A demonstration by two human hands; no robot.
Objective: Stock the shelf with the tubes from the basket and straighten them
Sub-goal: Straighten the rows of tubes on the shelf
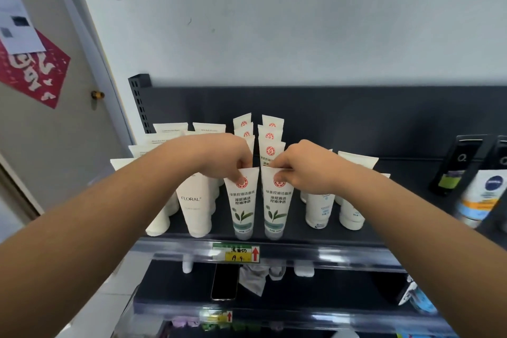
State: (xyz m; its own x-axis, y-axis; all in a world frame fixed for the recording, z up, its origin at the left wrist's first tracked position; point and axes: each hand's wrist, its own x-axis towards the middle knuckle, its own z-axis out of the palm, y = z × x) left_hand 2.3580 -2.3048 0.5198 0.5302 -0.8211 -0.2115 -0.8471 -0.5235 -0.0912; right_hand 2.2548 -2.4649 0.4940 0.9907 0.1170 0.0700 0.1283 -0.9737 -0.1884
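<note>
At shelf (274, 236) edge, hands (230, 158) pinching tubes (242, 200)

There is 1 view, from a wide-angle camera worn on the person's head, facing forward and tilted down at a dark shelf (356, 230) standing against a pale wall (301, 22). It sits close: both bare forearms enter from the 7 and 5 o'clock corners and converge near frame centre, where the left hand (227, 158) and right hand (303, 166) meet at the top edges of 2 green-leaf tubes (242, 206). The lens bends straight lines, so the door (55, 132) at 9 o'clock leans inward. Lower shelf levels fall toward 6 o'clock, seen from above. With only 1 view, no overlap exists.
</note>
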